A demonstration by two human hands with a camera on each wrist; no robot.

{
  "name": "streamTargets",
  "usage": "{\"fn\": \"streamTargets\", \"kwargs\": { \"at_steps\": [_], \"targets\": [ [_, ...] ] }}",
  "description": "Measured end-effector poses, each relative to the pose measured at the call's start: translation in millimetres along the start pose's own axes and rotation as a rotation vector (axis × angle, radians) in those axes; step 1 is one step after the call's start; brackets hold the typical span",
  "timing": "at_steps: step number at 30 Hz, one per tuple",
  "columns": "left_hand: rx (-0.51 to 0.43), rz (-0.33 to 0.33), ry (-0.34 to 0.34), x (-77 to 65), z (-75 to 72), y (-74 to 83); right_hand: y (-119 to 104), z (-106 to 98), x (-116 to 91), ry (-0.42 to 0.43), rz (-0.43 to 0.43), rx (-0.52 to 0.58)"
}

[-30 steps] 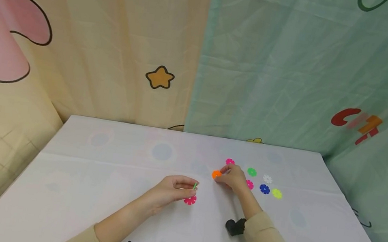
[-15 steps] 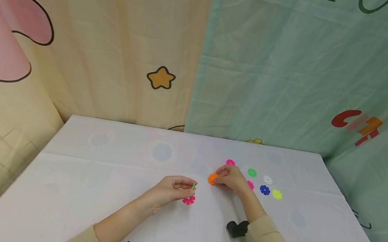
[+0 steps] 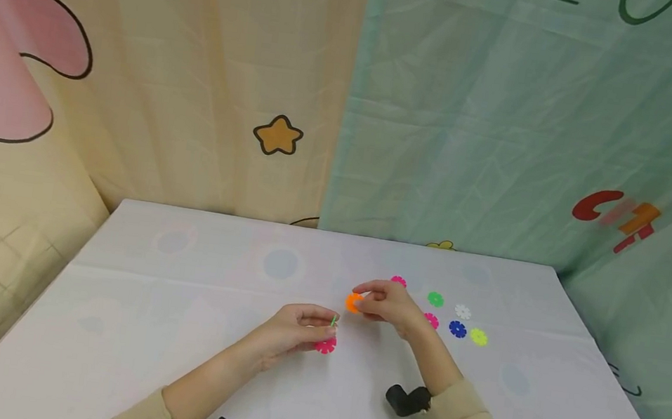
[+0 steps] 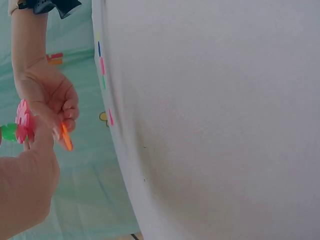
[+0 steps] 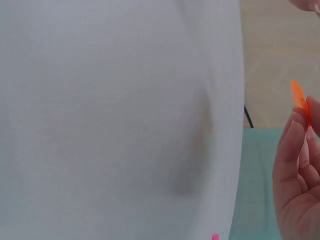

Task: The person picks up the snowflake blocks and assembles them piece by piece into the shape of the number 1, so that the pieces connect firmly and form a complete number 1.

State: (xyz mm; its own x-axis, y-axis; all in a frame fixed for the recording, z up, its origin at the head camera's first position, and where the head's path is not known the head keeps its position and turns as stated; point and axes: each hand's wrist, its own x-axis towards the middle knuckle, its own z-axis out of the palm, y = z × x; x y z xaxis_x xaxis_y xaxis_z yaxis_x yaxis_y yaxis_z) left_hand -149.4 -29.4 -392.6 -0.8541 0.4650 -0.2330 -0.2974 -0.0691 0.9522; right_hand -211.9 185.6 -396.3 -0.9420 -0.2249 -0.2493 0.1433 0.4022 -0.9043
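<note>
My left hand [image 3: 292, 335] pinches a pink notched plastic disc [image 3: 326, 345] joined to a green disc [image 4: 9, 132]. In the left wrist view the two stand crosswise, slotted into each other. Just to the right and a little farther back, my right hand [image 3: 394, 308] holds an orange notched disc [image 3: 353, 302] between thumb and fingers, raised off the table. The right wrist view shows that orange disc [image 5: 298, 95] nearly edge-on at the fingertips. A gap separates it from the joined pair. My fingers cover part of each held disc.
On the white-covered table [image 3: 165, 343] more discs lie flat beyond and right of my right hand: pink [image 3: 399, 281], green [image 3: 435, 299], a second pink [image 3: 431, 320], white [image 3: 463, 312], blue [image 3: 457, 329] and yellow [image 3: 478, 337]. A printed curtain [image 3: 451, 111] hangs behind the table's far edge.
My right hand has carried the orange disc leftward, closer to the left hand. The left hand with the pink and green discs has barely moved.
</note>
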Motion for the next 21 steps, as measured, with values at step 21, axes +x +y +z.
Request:
{"fn": "streamTargets", "kwargs": {
  "at_steps": [21],
  "targets": [
    [0.008, -0.003, 0.015, 0.1, -1.4, 1.0, -29, 11, -30, -0.149, -0.197, 0.049]
  ]
}}
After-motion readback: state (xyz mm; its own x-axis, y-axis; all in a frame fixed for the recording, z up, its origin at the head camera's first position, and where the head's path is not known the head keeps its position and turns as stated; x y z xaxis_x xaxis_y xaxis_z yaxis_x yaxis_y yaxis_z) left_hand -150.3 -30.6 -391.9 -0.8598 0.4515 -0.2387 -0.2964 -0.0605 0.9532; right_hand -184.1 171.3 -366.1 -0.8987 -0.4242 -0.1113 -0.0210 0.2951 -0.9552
